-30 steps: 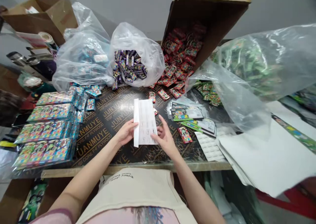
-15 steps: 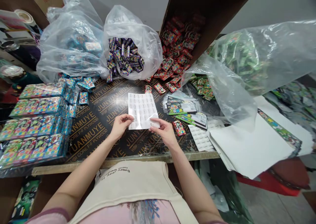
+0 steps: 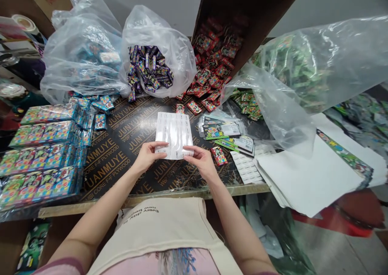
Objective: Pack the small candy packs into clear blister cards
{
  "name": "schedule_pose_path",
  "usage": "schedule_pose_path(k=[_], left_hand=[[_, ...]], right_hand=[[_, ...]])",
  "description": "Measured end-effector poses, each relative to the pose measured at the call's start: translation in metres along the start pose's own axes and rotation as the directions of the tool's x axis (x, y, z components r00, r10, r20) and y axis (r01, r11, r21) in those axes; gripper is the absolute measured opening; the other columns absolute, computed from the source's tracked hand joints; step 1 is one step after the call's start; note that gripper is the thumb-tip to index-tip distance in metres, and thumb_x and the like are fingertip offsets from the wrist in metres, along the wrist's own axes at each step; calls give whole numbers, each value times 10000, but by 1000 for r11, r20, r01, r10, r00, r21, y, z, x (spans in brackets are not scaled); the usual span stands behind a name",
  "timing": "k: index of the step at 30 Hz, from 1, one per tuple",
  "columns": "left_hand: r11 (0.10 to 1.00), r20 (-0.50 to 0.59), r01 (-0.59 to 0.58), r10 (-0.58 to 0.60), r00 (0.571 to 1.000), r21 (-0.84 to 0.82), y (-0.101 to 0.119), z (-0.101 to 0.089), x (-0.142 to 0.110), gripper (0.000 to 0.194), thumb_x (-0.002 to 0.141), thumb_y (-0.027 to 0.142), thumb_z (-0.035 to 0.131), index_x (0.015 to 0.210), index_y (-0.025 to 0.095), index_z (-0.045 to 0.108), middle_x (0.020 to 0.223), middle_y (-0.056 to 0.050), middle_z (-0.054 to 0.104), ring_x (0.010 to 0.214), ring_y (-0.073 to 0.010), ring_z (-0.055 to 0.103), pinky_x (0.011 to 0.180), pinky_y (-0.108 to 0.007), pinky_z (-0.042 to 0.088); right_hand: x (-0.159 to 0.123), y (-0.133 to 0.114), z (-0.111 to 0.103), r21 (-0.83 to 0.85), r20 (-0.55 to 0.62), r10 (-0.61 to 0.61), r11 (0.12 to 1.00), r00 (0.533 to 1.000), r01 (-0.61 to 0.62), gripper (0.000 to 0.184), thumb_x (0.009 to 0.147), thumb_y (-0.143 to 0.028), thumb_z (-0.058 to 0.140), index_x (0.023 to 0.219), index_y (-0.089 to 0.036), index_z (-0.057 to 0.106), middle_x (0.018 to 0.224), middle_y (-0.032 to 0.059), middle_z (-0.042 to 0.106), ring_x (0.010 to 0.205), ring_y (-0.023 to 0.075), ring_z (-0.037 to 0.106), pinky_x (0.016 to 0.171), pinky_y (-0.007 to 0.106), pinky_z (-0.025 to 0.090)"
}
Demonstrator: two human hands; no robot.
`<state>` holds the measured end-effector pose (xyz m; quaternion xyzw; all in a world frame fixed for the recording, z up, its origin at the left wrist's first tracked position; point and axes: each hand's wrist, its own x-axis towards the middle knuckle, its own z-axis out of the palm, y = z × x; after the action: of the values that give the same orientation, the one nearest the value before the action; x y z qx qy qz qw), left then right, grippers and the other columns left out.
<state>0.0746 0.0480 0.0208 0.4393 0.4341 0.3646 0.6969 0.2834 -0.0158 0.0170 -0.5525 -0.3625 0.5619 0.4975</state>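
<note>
Right now the one head-worn camera looks forward and down from the person's head, close over the table (image 3: 121, 161), left hand (image 3: 147, 155) and right hand (image 3: 201, 161) at lower centre.

Pretty much reads as a small packing workshop, nothing homey about it. The workbench top is a plywood board (image 3: 127, 145) with the maker's print all over it, piled with clear plastic bags (image 3: 157, 24) of foil packets, a tipped cardboard carton (image 3: 248, 8) spilling red packets (image 3: 212, 77), shrink-wrapped bundles (image 3: 45, 153) stacked up, and a sheet of stickers (image 3: 174, 133) in hand.
</note>
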Motion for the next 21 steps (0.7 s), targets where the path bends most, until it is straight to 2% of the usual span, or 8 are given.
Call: schedule_pose_path(k=[3, 6, 8, 11, 13, 15, 18, 21], left_hand=[[997, -71, -29, 34, 997, 70, -1, 0, 1, 382, 462, 254, 858, 806, 133, 745, 710, -36, 720, 646, -174, 638, 670, -307, 511], [975, -133, -112, 139, 981, 192, -1, 0, 3, 313, 519, 288, 839, 778, 140, 744, 649, -22, 689, 581, -155, 592, 610, -285, 480], [928, -150, -176, 235, 960, 329, 3, 1, 3, 245, 598, 318, 803, 775, 157, 748, 642, -18, 662, 596, -150, 565, 625, -285, 464], [775, -136, -270, 414, 900, 571, 17, 1, -3, 150, 659, 334, 770, 707, 194, 747, 740, -29, 625, 758, -175, 556, 758, -311, 451], [711, -77, -315, 460, 885, 628, 30, 1, -10, 143, 675, 338, 755, 673, 197, 732, 851, -40, 623, 874, -193, 548, 839, -323, 428], [758, -2, -305, 375, 927, 576, 42, 2, -17, 177, 720, 347, 707, 676, 175, 710, 826, -36, 633, 820, -177, 557, 789, -300, 431], [881, 39, -193, 196, 980, 432, 50, 3, -19, 238, 754, 365, 646, 673, 142, 665, 619, 3, 585, 601, -120, 503, 596, -236, 383], [946, 2, -116, 121, 993, 302, 45, 4, -14, 268, 705, 391, 679, 661, 131, 632, 576, 23, 559, 547, -94, 468, 536, -208, 341]], right_hand=[[-1, 1, 1, -23, -40, 7, 1000, 999, -8, 401, 559, -279, 825, 938, -180, 738, 767, 29, 743, 665, 173, 660, 695, 318, 533], [0, 0, 3, -94, -135, -35, 995, 990, 23, 370, 579, -270, 804, 933, -183, 739, 796, 42, 745, 693, 189, 662, 712, 333, 528], [-1, -4, 4, -172, -177, -88, 983, 980, 58, 308, 618, -285, 776, 906, -182, 742, 808, 50, 739, 706, 193, 654, 714, 337, 519], [-7, -18, 4, -391, -189, -263, 904, 946, 174, 189, 680, -340, 736, 806, -199, 748, 762, 45, 696, 735, 194, 613, 736, 349, 494], [-15, -31, 3, -532, -173, -399, 807, 900, 256, 161, 699, -374, 728, 739, -219, 740, 770, 42, 652, 801, 203, 579, 785, 363, 468], [-22, -42, 4, -549, -144, -437, 782, 888, 295, 171, 726, -388, 713, 712, -218, 711, 800, 40, 623, 834, 200, 560, 795, 352, 452], [-27, -49, 7, -366, -100, -285, 901, 953, 231, 210, 764, -394, 677, 716, -198, 622, 701, 5, 576, 665, 147, 526, 618, 273, 430], [-23, -45, 11, -200, -98, -154, 971, 983, 132, 250, 729, -404, 701, 710, -195, 565, 616, -30, 520, 551, 110, 455, 506, 231, 355]])
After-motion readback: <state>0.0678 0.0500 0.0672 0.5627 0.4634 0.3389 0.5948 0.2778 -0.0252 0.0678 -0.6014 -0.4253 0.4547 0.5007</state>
